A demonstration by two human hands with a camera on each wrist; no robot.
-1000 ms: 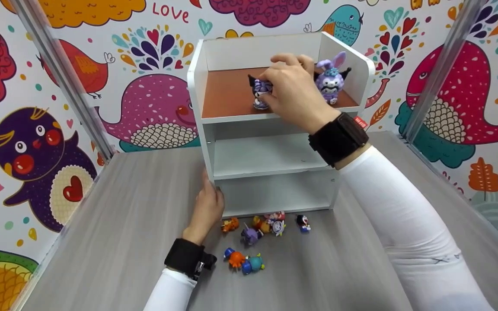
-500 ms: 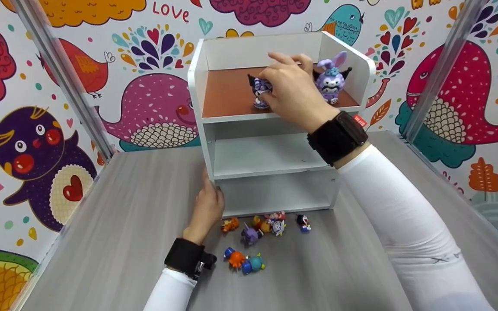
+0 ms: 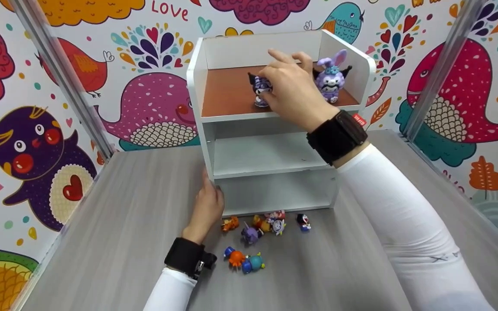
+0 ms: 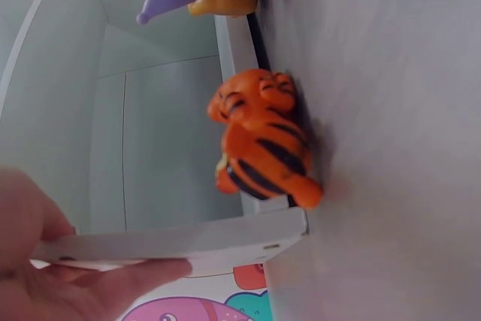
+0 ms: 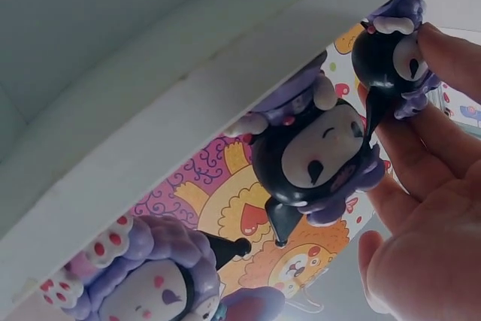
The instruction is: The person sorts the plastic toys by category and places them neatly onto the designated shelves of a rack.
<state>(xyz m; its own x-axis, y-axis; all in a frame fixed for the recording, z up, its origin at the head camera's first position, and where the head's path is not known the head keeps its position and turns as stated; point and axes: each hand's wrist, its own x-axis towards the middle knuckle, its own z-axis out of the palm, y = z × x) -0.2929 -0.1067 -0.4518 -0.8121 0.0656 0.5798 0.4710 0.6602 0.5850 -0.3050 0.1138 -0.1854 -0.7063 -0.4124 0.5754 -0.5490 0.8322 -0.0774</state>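
Observation:
A white shelf unit [image 3: 270, 153] with a brown top board stands in front of me. My left hand [image 3: 205, 207] grips its left side panel [image 4: 180, 240] near the bottom, thumb inside and fingers outside. On the top board, my right hand [image 3: 294, 90] pinches a small black-and-purple figurine [image 5: 387, 58] with pointed black ears, thumb on its face and fingers behind. A similar figurine [image 5: 316, 148] stands beside it in the right wrist view, covered by my hand in the head view. Further right stands a purple figurine [image 3: 330, 82] with rabbit ears.
At the unit's foot lie an orange striped tiger toy [image 4: 263, 140], a purple toy [image 3: 251, 234], a yellow-and-red bear [image 3: 261, 224] and a black-and-blue figurine [image 3: 304, 223]. Nearer me are an orange toy [image 3: 236, 259] and a teal toy [image 3: 255, 262]. Patterned walls surround the grey table [image 3: 145, 194].
My right hand and the pinched figurine have shifted very slightly back on the top board. The left hand stays on the side panel.

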